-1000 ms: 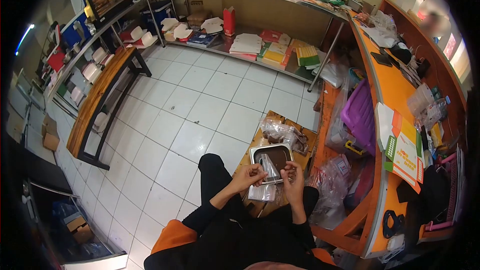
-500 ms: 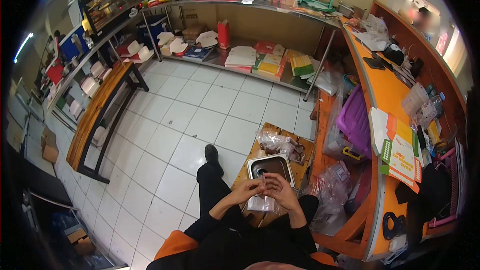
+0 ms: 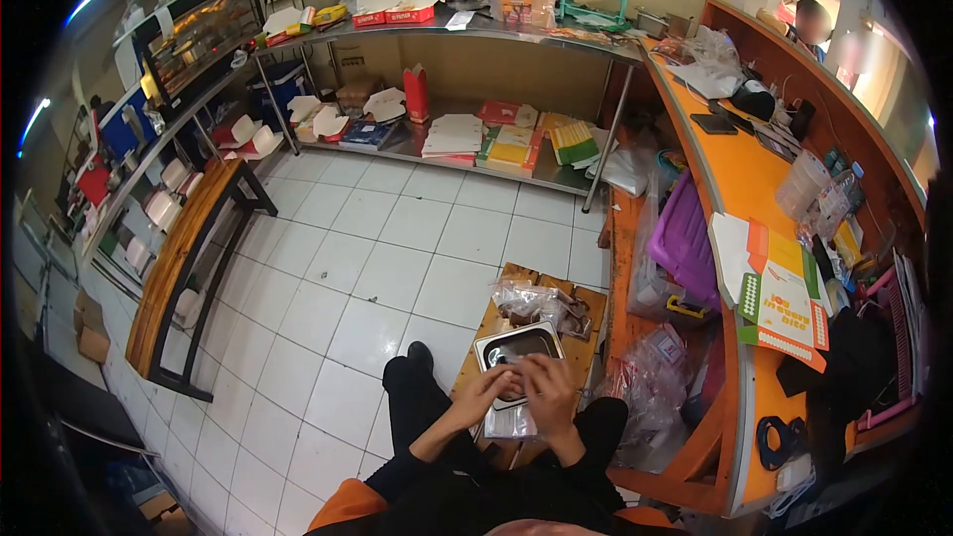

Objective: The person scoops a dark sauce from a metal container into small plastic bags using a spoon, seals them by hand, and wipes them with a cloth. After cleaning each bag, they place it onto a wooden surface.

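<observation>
My left hand and my right hand are close together above the near side of a metal pan. Their fingers are closed on what looks like a small clear plastic bag, mostly hidden by the fingers. My right hand is slightly blurred. Inside the pan is something dark, partly covered by my hands. A stack of clear plastic bags lies just below my hands. Beyond the pan, clear bags with brown contents rest on the low wooden table.
To the right runs an orange counter with printed cardboard and a phone. Beneath it are a purple crate and loose plastic bags. A wooden bench stands left on the tiled floor. Another person is beyond the counter.
My right hand has turned and shifted slightly over the pan, its fingers now blurred. My left hand stays close beside it. The whole view has tilted a little.
</observation>
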### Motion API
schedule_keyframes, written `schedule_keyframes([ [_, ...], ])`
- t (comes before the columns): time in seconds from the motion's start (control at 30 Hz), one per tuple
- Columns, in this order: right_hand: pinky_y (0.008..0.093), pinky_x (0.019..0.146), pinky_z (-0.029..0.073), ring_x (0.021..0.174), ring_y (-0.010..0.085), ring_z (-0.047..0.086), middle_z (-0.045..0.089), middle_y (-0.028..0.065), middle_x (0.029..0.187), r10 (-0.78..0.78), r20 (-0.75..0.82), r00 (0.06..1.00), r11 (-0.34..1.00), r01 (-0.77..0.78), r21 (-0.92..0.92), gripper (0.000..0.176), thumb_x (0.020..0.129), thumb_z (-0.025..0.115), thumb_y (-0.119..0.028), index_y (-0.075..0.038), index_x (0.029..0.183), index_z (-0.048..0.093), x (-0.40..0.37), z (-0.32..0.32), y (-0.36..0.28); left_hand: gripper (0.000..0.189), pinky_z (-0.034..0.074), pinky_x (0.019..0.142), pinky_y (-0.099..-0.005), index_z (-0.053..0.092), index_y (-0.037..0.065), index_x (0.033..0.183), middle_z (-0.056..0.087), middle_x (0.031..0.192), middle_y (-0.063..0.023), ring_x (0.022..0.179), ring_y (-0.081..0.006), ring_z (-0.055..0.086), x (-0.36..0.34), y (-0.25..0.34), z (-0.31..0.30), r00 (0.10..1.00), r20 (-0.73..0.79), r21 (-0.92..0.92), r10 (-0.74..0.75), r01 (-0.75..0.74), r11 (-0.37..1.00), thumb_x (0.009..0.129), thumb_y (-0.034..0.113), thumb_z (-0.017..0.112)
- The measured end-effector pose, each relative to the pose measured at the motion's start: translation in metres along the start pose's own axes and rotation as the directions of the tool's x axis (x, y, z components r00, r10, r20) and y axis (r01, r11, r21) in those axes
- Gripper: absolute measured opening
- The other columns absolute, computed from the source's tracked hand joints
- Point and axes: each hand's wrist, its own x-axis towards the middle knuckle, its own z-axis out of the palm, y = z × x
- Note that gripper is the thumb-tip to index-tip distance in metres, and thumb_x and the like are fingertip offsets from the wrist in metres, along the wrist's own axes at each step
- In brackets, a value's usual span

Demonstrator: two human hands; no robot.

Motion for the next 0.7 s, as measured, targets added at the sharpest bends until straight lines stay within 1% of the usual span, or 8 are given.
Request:
schedule_keyframes([
  [0.03,0.0355,0.073,0.044,0.083,0.0244,0.053,0.059,0.0061,0.093,-0.047,0.022,0.999,0.998,0.048,-0.031,0.024,0.073,0.064,-0.005,-0.007,0.097,0.065,-0.004,0.005,-0.001,0.029,0.048,0.079,-0.0277,0.05,-0.001,0.112,0.058,0.1,-0.0086,0.086,-0.0141,0.058,0.001,-0.006,0.0,1.0,-0.02,0.027,-0.003,0.004,1.0,0.096,0.021,0.039],
  [0.17,0.0359,0.076,0.042,0.085,0.0232,0.052,0.06,0.0044,0.096,-0.142,0.095,0.985,0.989,0.146,-0.035,0.03,0.072,0.067,-0.013,-0.009,0.102,0.064,-0.003,0.002,0.0,0.031,0.049,0.08,-0.0298,0.054,-0.005,0.106,0.06,0.097,-0.0114,0.087,-0.0158,0.059,-0.001,0.003,-0.005,0.991,-0.058,-0.309,-0.117,0.093,0.946,0.095,0.02,0.041],
  [0.2,0.0355,0.076,0.042,0.084,0.0232,0.052,0.06,0.0046,0.096,-0.158,0.109,0.981,0.987,0.161,-0.016,0.03,0.072,0.067,-0.014,-0.008,0.102,0.064,-0.002,-0.001,-0.001,0.029,0.049,0.076,-0.0284,0.056,-0.005,0.103,0.061,0.093,-0.0107,0.082,-0.0151,0.06,-0.001,0.006,-0.005,0.991,-0.07,-0.258,-0.116,0.094,0.961,0.094,0.019,0.044],
  [0.33,0.0345,0.075,0.042,0.085,0.0237,0.053,0.061,0.0067,0.091,0.015,0.24,0.971,0.953,-0.087,0.291,0.026,0.074,0.068,-0.019,-0.005,0.096,0.065,0.0,-0.006,-0.005,0.022,0.048,0.061,-0.0223,0.06,-0.003,0.091,0.062,0.076,-0.0066,0.066,-0.0105,0.059,-0.004,0.018,-0.009,0.991,-0.124,0.051,-0.04,0.047,0.998,0.09,0.018,0.053],
  [0.47,0.0353,0.075,0.044,0.084,0.0264,0.056,0.062,0.0094,0.089,0.022,0.481,0.877,0.891,-0.235,0.389,0.023,0.076,0.068,-0.02,-0.003,0.092,0.065,0.001,-0.008,0.005,0.018,0.041,0.05,-0.0203,0.061,0.0,0.085,0.062,0.069,-0.0033,0.053,-0.0055,0.053,-0.008,0.034,-0.006,0.988,-0.155,0.475,0.001,0.074,0.877,0.086,0.018,0.06],
  [0.57,0.0357,0.074,0.045,0.082,0.0282,0.057,0.062,0.0113,0.09,-0.026,0.592,0.805,0.803,-0.336,0.492,0.022,0.078,0.066,-0.019,-0.001,0.091,0.064,0.004,-0.006,0.016,0.02,0.041,0.051,-0.0238,0.061,0.0,0.083,0.061,0.067,-0.005,0.054,-0.007,0.052,-0.009,0.048,-0.011,0.999,-0.032,0.607,-0.041,0.052,0.793,0.087,0.02,0.059],
  [0.6,0.0357,0.073,0.045,0.081,0.0288,0.057,0.062,0.012,0.09,-0.051,0.611,0.79,0.768,-0.36,0.53,0.022,0.079,0.065,-0.019,0.0,0.091,0.063,0.005,-0.005,0.018,0.02,0.04,0.052,-0.0244,0.059,0.0,0.085,0.06,0.067,-0.0057,0.056,-0.0082,0.053,-0.009,0.049,-0.013,1.0,0.028,0.611,-0.001,-0.016,0.792,0.088,0.02,0.057],
  [0.7,0.0369,0.081,0.041,0.093,0.0312,0.051,0.055,0.0137,0.098,-0.08,0.509,0.857,0.863,-0.195,0.465,0.015,0.079,0.061,-0.013,0.002,0.081,0.059,0.008,-0.009,0.011,0.02,0.041,0.053,-0.0272,0.051,0.0,0.09,0.057,0.071,-0.0088,0.061,-0.0145,0.055,-0.005,0.04,-0.016,0.983,0.166,0.609,0.084,-0.169,0.775,0.091,0.02,0.051],
])
